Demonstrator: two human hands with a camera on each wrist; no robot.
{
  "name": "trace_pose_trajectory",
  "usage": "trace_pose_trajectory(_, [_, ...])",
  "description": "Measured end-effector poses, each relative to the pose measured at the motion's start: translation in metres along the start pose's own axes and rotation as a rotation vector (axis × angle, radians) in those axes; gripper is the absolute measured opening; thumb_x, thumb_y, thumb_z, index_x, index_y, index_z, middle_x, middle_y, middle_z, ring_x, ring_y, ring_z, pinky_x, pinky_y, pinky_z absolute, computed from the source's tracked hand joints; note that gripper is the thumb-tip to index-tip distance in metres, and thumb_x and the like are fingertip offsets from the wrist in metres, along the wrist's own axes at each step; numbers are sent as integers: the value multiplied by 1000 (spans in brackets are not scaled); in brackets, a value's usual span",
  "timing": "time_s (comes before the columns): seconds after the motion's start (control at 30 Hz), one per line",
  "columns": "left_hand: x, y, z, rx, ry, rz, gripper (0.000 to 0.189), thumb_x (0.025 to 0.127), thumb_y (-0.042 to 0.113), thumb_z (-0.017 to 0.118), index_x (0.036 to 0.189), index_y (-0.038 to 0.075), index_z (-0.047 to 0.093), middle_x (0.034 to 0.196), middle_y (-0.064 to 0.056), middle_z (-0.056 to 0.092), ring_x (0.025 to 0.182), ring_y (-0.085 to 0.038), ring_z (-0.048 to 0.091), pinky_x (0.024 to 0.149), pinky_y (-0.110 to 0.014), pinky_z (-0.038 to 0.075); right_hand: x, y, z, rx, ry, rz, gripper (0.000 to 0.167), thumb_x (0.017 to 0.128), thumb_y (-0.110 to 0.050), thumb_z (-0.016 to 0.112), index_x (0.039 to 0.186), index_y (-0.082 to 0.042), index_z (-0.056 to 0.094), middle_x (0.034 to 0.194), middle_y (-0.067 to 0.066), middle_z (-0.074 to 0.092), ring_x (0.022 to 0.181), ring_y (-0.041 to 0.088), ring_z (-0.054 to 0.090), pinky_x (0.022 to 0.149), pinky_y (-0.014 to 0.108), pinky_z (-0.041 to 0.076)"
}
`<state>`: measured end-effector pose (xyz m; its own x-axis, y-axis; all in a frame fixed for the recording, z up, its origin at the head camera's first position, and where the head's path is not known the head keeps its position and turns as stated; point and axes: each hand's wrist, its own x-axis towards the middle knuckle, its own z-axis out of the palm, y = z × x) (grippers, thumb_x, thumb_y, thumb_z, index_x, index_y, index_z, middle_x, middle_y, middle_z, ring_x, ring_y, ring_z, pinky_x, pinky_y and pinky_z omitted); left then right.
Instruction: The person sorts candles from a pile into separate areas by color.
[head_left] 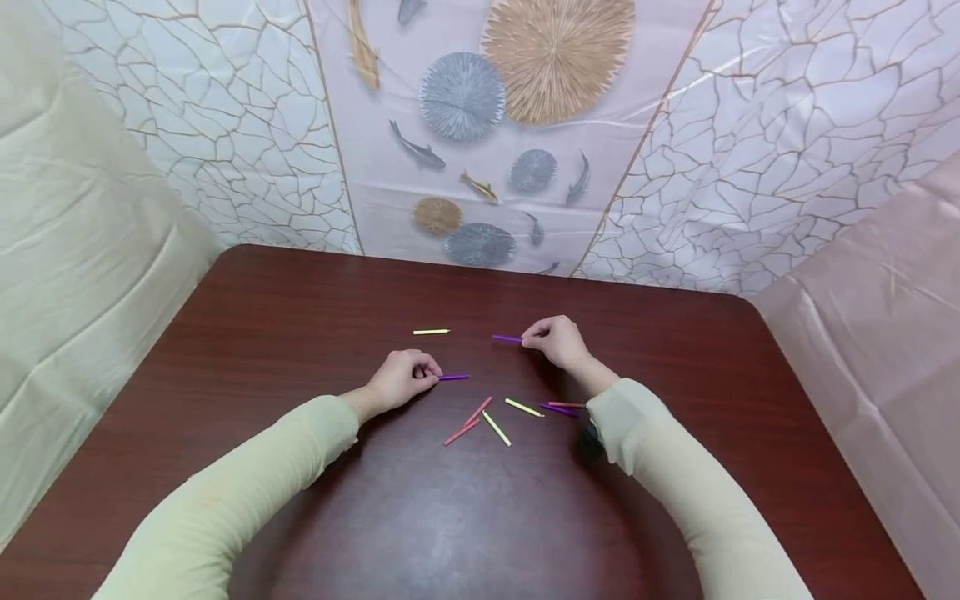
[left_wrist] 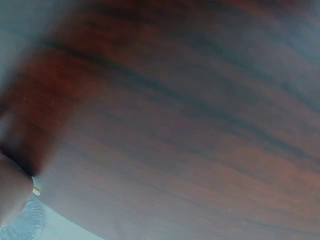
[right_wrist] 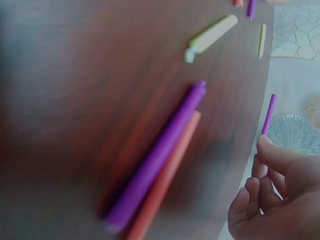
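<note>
My left hand (head_left: 405, 380) pinches one end of a thin purple pen-like stick (head_left: 455, 377), whose narrow tip points right. Farther back, my right hand (head_left: 558, 342) holds another purple pen-like stick (head_left: 507, 338) between thumb and fingers, its free end to the left. The right wrist view shows that purple stick (right_wrist: 269, 114) standing out from the fingertips. A yellow stick (head_left: 431, 332) lies behind the left hand. Only part of the left hand (left_wrist: 14, 192) enters the left wrist view, where its stick is hidden.
Between the forearms lie two red sticks (head_left: 478, 411), two yellow sticks (head_left: 497, 428), and a purple stick (head_left: 558, 411) touching another red one (head_left: 566, 404) by the right cuff. The dark wooden table (head_left: 420, 517) ends at a patterned curtain (head_left: 480, 208).
</note>
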<state>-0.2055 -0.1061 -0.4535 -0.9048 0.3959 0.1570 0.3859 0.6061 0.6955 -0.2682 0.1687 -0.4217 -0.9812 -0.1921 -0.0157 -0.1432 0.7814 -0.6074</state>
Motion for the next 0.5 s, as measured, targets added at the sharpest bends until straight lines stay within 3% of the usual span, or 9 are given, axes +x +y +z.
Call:
trace_pose_trajectory(0.2, [0, -1, -1, 4, -12, -8, 4, 80, 5, 67, 82, 5, 70, 74, -3, 63, 66, -5, 49, 62, -17, 41, 14, -9, 7, 23, -31, 47, 13, 81, -15, 71, 85, -3, 74, 87, 12, 72, 81, 22, 59, 68, 24, 42])
trace_pose_trajectory(0.5, [0, -2, -2, 5, -13, -4, 4, 80, 4, 67, 82, 6, 70, 75, -3, 64, 68, -5, 51, 64, -16, 42, 28, -13, 23, 41, -73, 61, 14, 83, -15, 70, 88, -3, 74, 97, 13, 71, 101, 27, 60, 89, 36, 46])
